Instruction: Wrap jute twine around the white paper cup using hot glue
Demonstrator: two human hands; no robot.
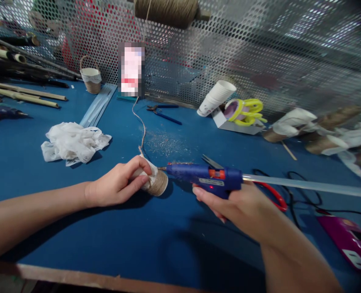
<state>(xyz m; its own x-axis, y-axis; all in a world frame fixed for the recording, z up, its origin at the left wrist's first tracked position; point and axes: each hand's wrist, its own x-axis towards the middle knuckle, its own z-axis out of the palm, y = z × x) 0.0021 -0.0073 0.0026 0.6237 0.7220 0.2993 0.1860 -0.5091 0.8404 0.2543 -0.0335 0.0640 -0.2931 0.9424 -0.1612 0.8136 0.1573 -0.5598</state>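
Observation:
My left hand [121, 183] is closed round a small cup [159, 184] lying tilted over the blue table, its lower part wrapped in twine and white material near my fingers. My right hand [235, 203] grips a blue hot glue gun [189, 174], whose nozzle meets or nearly meets the cup's upper side. From the gun's back sticks a long clear glue stick [290, 184]. A strand of twine [144, 128] runs from the cup toward the back, where a large twine spool [166, 12] hangs. Scissors [211, 161] with a red handle lie partly hidden behind the gun.
White lace [73, 142] lies bunched at left, near a small twine basket [91, 79] and bamboo sticks [24, 93]. Pliers [165, 114], stacked paper cups [217, 97] and a white box [241, 125] stand farther back. Cables and a purple power strip [345, 240] lie right.

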